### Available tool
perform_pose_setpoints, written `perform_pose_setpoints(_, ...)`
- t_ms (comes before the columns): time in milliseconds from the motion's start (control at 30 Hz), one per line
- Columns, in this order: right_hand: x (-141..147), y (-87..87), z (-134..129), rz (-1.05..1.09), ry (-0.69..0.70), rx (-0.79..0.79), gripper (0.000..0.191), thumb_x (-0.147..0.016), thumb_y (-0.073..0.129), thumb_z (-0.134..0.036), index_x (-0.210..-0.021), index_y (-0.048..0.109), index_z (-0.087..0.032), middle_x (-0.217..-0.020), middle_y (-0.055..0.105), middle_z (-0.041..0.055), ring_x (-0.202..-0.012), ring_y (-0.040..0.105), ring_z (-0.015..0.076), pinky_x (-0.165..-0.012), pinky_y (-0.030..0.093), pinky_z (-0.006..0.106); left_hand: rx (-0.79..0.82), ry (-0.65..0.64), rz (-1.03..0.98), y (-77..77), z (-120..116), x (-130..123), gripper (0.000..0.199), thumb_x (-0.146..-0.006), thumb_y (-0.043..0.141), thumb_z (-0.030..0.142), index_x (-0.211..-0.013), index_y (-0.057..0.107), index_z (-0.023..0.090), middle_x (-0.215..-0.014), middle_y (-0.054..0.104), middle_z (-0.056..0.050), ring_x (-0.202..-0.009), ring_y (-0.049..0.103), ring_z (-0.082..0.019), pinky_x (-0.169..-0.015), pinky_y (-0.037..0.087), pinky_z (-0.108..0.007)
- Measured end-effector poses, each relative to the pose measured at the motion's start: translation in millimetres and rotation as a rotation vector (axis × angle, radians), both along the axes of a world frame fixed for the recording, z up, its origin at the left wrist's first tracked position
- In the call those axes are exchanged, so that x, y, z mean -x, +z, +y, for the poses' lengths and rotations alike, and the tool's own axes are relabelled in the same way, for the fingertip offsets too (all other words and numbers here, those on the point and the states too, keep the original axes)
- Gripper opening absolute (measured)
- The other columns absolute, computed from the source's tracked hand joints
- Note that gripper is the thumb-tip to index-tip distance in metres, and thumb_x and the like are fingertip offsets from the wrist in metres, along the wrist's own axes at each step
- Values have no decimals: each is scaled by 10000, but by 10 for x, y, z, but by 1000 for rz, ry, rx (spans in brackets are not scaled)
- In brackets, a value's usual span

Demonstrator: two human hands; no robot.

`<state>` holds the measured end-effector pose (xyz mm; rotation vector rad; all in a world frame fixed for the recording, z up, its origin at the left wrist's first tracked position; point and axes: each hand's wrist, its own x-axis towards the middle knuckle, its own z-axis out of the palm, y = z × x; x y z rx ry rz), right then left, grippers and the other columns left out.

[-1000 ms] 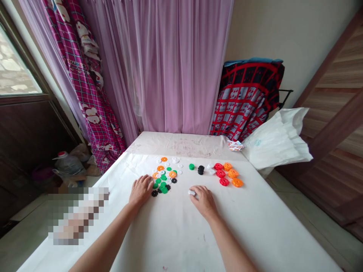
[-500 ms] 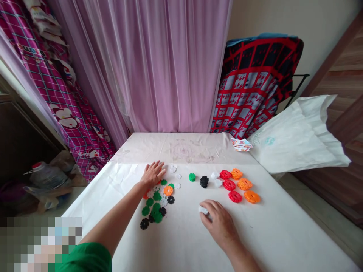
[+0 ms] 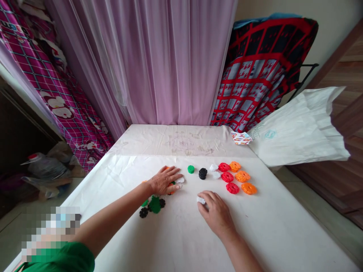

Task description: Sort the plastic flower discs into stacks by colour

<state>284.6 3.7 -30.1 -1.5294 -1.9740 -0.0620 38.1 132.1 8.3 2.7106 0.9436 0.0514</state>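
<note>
My left hand [image 3: 166, 182] lies flat with fingers apart over a loose pile of notched plastic discs. Its fingertips touch a white disc [image 3: 179, 180], and orange and green discs show in part beneath it. Nearer to me in the pile are a green disc [image 3: 154, 204] and a black disc [image 3: 143, 212]. My right hand [image 3: 216, 211] is closed around a small stack of white discs [image 3: 201, 200], partly hidden by the fingers, at the table surface. Beyond it stand a green stack [image 3: 191, 169] and a black stack [image 3: 202, 173] of discs.
White stacks [image 3: 216, 175], red stacks [image 3: 227, 177] and orange stacks [image 3: 242, 176] stand to the right on the white-covered table [image 3: 176, 241]. A patterned paper piece [image 3: 241, 138] and a large white bag [image 3: 306, 128] are at the far right edge. A purple curtain [image 3: 176, 64] hangs behind.
My left hand has slid right from the pile's far left side and now covers its upper part and the white discs. My right hand keeps hold of the white stack. The view has shifted slightly.
</note>
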Motion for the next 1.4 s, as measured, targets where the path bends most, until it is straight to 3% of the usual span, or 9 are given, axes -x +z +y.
perform_pose_setpoints(133,-7,7,6,-9,11,9,197,-842,554,-171,-997,666,-221,-973,704,44,-864,645,196,-772,484,314,9,-55,-8,47,-421,68,692,-924,327,671,-1514,352,310,-1609,305,-95,-1490,245,-305,-1199,138,-565)
perform_pose_setpoints(200,-13,3,11,-13,15,21,193,-845,556,-179,-997,667,-219,-980,705,44,-873,642,199,-784,482,318,-16,19,-20,20,-589,230,710,-920,337,676,-1530,318,313,-1615,290,-86,-1494,234,-304,-1203,130,-562)
perform_pose_setpoints(400,-12,-20,26,-21,4,30,193,-840,549,-188,-986,672,-219,-982,706,44,-856,630,196,-778,474,320,-157,722,-31,-170,-893,870,754,-932,297,662,-1549,283,230,-1618,260,-133,-1492,218,-351,-1181,170,-598)
perform_pose_setpoints(500,-5,-19,25,-26,4,7,196,-839,543,-187,-980,675,-223,-983,705,46,-853,628,196,-773,474,322,-131,675,-28,-211,-1015,849,739,-925,332,659,-1541,306,251,-1604,312,-104,-1490,243,-317,-1198,181,-548)
perform_pose_setpoints(667,-10,-21,14,-24,-1,-7,192,-835,555,-191,-976,681,-223,-975,704,49,-854,626,200,-772,476,322,-147,537,-96,-215,-1182,508,743,-896,409,666,-1519,359,265,-1588,351,-102,-1478,274,-316,-1209,163,-536)
perform_pose_setpoints(767,-13,-30,5,-19,-3,-18,193,-836,552,-189,-976,682,-217,-975,706,52,-845,625,198,-774,478,323,-160,656,-301,-232,-1229,500,652,-917,404,612,-1450,468,243,-1562,400,-103,-1443,353,-291,-1194,257,-492)
perform_pose_setpoints(900,-11,-45,-1,-4,-9,-30,252,-814,571,-188,-1045,672,-198,-1010,707,64,-904,632,216,-814,487,341,-147,996,-688,-237,-1256,738,505,-918,407,511,-1269,615,215,-1403,585,-99,-1293,537,-247,-1090,429,-412)
perform_pose_setpoints(1067,-4,-49,-4,22,-37,-13,218,-795,571,-174,-983,678,-201,-954,715,57,-870,637,209,-806,492,338,-99,1304,-864,-138,-1206,1060,465,-830,493,457,-1195,655,219,-1169,714,-72,-1018,670,-233,-973,501,-398)
perform_pose_setpoints(1400,147,-10,-110,47,6,-32,204,-803,591,-184,-990,665,-210,-947,715,44,-880,636,198,-816,490,321,-2,1296,-866,-86,-1040,1172,473,-792,511,438,-1182,664,218,-1124,730,-75,-1010,672,-235,-976,480,-383)
